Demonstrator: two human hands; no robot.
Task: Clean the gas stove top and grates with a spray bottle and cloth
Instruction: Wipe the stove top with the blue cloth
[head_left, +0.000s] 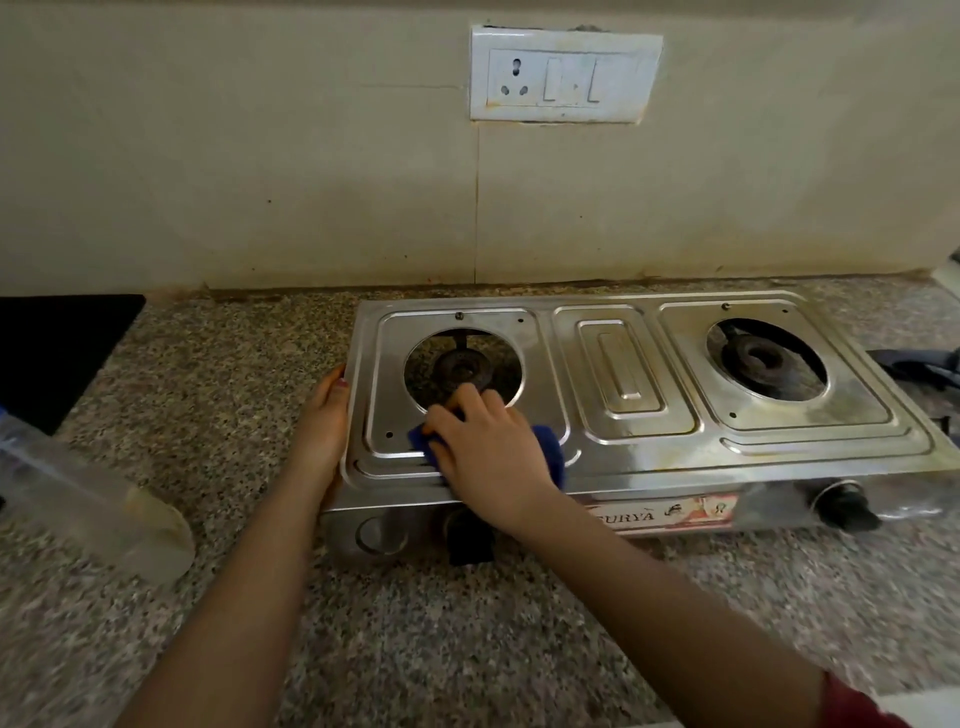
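Observation:
A two-burner steel gas stove (623, 374) sits on a speckled granite counter, with no grates on either burner. My right hand (483, 447) presses a blue cloth (550, 457) onto the front of the stove top, just below the left burner (462, 370). Most of the cloth is hidden under the hand. My left hand (324, 421) lies flat against the stove's left edge, fingers straight. A clear plastic bottle (98, 504) lies on its side on the counter at the left; its head is cut off by the frame edge.
Black knobs (847, 506) stick out of the stove's front panel. A black surface (57, 348) lies at the far left of the counter, and a dark object (919, 364) sits past the stove's right end. A tiled wall with a switch plate (563, 75) rises behind.

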